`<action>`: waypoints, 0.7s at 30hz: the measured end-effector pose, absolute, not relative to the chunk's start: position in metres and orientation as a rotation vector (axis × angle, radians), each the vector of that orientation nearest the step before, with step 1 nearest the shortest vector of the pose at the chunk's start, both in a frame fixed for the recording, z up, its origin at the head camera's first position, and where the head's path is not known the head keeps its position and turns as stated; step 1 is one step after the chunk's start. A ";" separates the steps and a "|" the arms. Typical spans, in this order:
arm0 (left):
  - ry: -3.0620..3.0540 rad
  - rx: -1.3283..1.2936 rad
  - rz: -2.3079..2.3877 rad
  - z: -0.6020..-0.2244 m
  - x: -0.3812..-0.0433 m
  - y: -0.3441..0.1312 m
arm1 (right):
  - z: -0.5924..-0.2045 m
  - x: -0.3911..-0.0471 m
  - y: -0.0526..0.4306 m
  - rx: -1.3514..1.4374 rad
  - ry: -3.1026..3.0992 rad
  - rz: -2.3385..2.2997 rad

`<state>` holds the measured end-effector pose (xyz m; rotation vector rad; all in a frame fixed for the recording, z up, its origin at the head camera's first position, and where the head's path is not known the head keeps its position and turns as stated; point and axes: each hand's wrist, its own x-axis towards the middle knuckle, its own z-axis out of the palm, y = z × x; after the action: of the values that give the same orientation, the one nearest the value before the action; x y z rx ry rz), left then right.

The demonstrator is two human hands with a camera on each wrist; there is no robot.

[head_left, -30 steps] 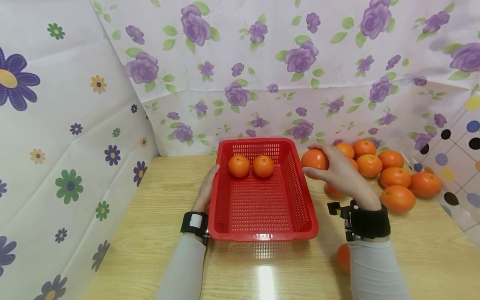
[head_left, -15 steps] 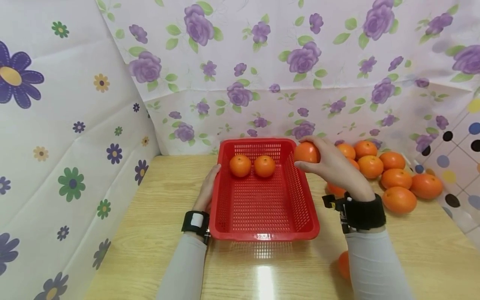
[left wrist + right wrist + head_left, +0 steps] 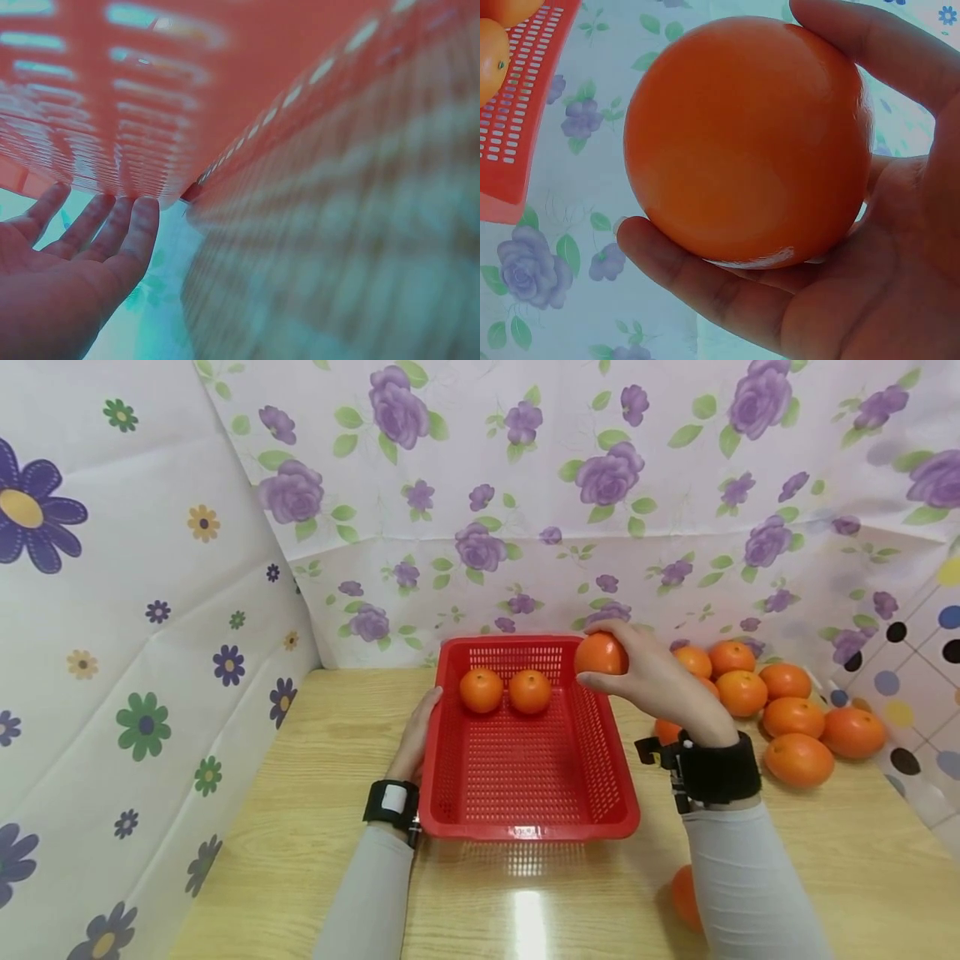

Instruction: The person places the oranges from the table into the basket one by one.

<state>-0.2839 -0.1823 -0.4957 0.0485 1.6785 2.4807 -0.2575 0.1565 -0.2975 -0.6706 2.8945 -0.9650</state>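
An orange is gripped in my right hand, over the right rim of the red plastic basket near its back corner. In the right wrist view, thumb and fingers wrap the sides of this orange. My left hand rests against the basket's left side. Its fairly straight fingers touch the slotted outer wall in the left wrist view. Inside the basket, an orange and another orange sit side by side toward the back.
Several oranges lie grouped on the wooden table to the right, partly behind my right hand. A single orange is partly hidden by my right forearm. Flowered cloth hangs behind the table.
My right hand has moved left with its orange, from beside the basket to over its right rim. The left hand stays against the basket; the two oranges inside have not moved.
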 end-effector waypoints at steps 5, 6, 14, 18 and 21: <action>1.676 0.059 2.490 -0.491 -0.281 -0.183 | -0.296 -0.261 0.148 -0.731 2.898 -0.976; 1.680 0.056 2.489 -0.491 -0.281 -0.183 | -0.296 -0.262 0.146 -0.740 2.897 -0.975; 1.667 0.055 2.502 -0.497 -0.284 -0.182 | -0.292 -0.265 0.132 -0.725 2.884 -0.941; 1.659 0.056 2.511 -0.499 -0.286 -0.182 | -0.291 -0.266 0.126 -0.733 2.880 -0.930; 1.660 0.051 2.512 -0.500 -0.286 -0.183 | -0.290 -0.267 0.121 -0.748 2.876 -0.928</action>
<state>-0.2858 -0.1826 -0.4995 0.0510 1.6595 2.5116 -0.2671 0.1214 -0.2895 -0.7475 2.8765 -0.9276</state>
